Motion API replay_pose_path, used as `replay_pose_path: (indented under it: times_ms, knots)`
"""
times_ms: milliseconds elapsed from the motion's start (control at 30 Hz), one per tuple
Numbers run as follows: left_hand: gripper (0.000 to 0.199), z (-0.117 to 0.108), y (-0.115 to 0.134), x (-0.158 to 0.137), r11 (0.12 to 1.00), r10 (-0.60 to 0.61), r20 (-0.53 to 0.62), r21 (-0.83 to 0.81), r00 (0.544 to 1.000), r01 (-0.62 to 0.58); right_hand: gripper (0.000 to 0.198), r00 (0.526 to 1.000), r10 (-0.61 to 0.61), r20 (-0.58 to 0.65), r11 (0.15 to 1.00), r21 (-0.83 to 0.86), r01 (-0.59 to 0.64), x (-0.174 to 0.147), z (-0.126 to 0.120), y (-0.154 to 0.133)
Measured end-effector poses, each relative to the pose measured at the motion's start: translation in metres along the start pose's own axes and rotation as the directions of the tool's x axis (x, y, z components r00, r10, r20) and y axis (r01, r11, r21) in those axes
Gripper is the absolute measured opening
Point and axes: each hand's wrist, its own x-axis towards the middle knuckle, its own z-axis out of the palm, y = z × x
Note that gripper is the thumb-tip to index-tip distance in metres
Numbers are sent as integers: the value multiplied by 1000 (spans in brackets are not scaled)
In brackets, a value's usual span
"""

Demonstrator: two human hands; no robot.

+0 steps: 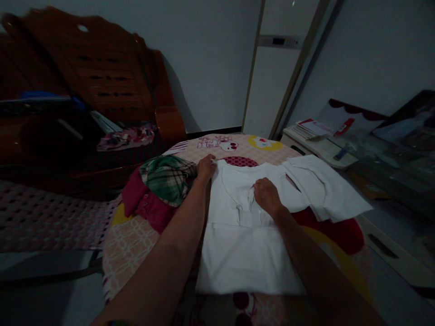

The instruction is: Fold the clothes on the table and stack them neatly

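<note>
A white shirt [251, 258] lies spread on the round table, its lower part flat and its upper part creased. My left hand [205, 168] pinches the shirt's far left corner between thumb and fingers. Over the middle of the upper part, my right hand [267, 194] is closed on a gathered bit of the same white cloth. To the right, a sleeve or folded section of white cloth [333, 190] stretches toward the table's edge; I cannot tell whether it is a separate garment. Beside my left forearm sit a green plaid cloth [166, 176] and a magenta garment [146, 203], bunched together.
A patterned cloth covers the round table [132, 244]. Behind it on the left stands a carved wooden bench [102, 68] with fabric on its seat. A woven chair [50, 217] is at the left. On the right, a white cabinet [319, 145] holds papers and glassware.
</note>
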Motion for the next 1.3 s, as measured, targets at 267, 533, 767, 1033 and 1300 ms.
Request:
replay_pose_path:
  times_ms: [267, 533, 767, 1033, 1300]
  knots:
    - [34, -13, 19, 1, 982, 159, -141, -76, 977, -171, 23, 972, 165, -165, 978, 157, -139, 0, -5, 0]
    - [30, 20, 62, -17, 737, 667, 380, -462, 641, -494, 8, 962, -126, 240, 620, 777, -113, -3, -22, -3]
    - [33, 35, 51, -22, 666, 745, 325, -409, 583, -623, 14, 846, -336, 415, 764, 645, -13, -5, -45, -15]
    - [35, 38, 53, -24, 663, 748, 315, -399, 584, -633, 14, 875, -284, 393, 872, 485, 65, -9, -44, -25]
    - [47, 39, 61, -33, 710, 703, 321, -272, 634, -650, 10, 768, -383, 513, 734, 674, -84, -8, -47, -23]
